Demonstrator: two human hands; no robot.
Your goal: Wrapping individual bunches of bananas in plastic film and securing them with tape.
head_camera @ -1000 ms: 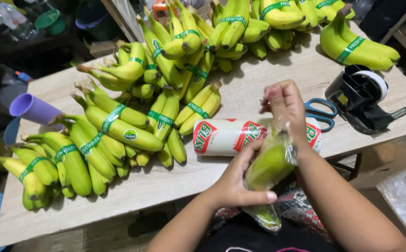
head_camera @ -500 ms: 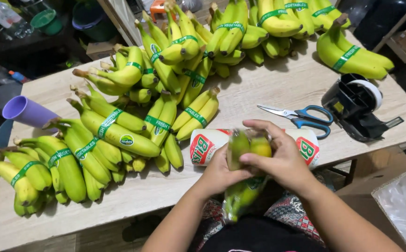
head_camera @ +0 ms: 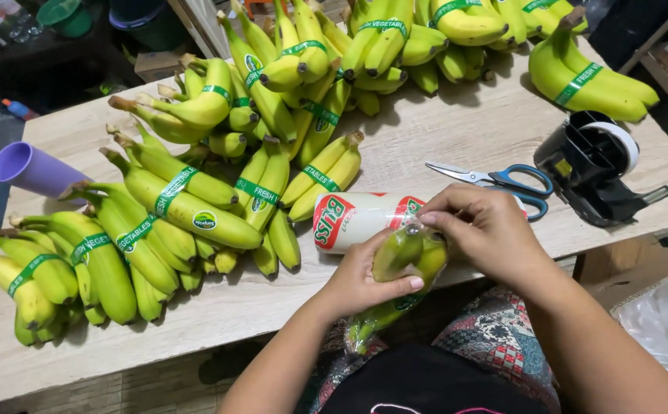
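Observation:
A small bunch of green bananas in clear plastic wrap (head_camera: 407,261) is held over the table's near edge. My left hand (head_camera: 365,282) grips it from below, thumb across the fruit. My right hand (head_camera: 487,230) pinches the wrap at the top of the bunch. Just behind both hands lies a white roll of plastic wrap with red and green print (head_camera: 353,221) on its side.
Many banded banana bunches (head_camera: 196,207) cover the left and back of the wooden table (head_camera: 457,130). Blue-handled scissors (head_camera: 503,181) and a black tape dispenser (head_camera: 598,169) sit at the right. A purple cup (head_camera: 31,170) lies at the left edge.
The wrapped bunch has tilted and dropped slightly toward me. My right hand moved from over the bunch to its upper right end, pinching the wrap there. My left hand kept its grip.

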